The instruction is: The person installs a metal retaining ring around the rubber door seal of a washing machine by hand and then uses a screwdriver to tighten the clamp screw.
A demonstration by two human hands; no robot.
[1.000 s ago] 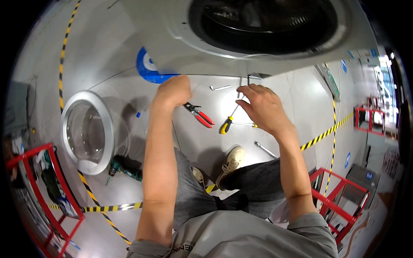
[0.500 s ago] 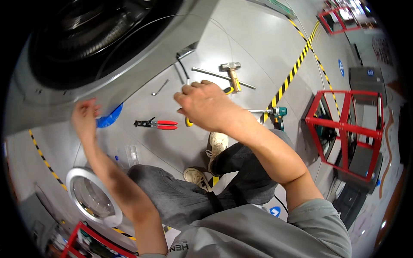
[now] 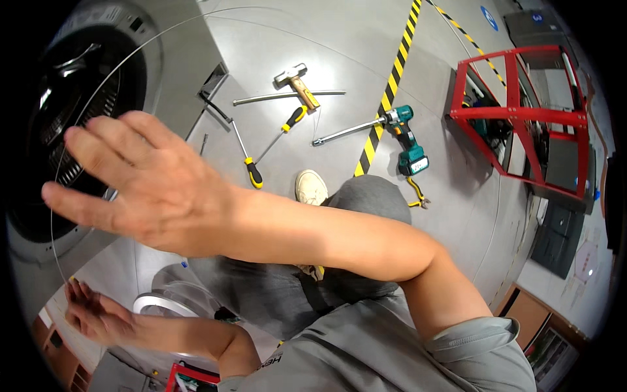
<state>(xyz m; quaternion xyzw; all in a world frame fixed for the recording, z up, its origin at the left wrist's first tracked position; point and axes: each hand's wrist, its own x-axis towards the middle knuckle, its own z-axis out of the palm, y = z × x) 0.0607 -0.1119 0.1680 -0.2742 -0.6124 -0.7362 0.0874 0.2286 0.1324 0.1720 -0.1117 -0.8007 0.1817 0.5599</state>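
A thin metal wire (image 3: pixel 124 62) curves in a wide loop across the front of a grey washing machine (image 3: pixel 186 62), whose dark drum opening faces me at the left. My left hand (image 3: pixel 98 317), low at the left, pinches this wire at its fingertips. Closer to the camera, my right hand (image 3: pixel 153 179) is raised before the drum opening with its fingers stretched and apart. Its fingertips lie near the wire in the picture; I cannot tell whether they touch it. My right hand and forearm hide part of the machine and the floor.
On the floor lie a hammer (image 3: pixel 298 83), a metal bar (image 3: pixel 261 98), two screwdrivers (image 3: pixel 253 173), a cordless drill (image 3: pixel 408 144) with a long shaft, and yellow-handled pliers (image 3: pixel 416 191). A round door (image 3: pixel 151 302) lies lower left. A red-framed rack (image 3: pixel 516 115) stands right.
Both hands have moved left, the right one also up toward the camera. My view has swung, so the tools appear higher and further left. The red-handled pliers are now out of sight.
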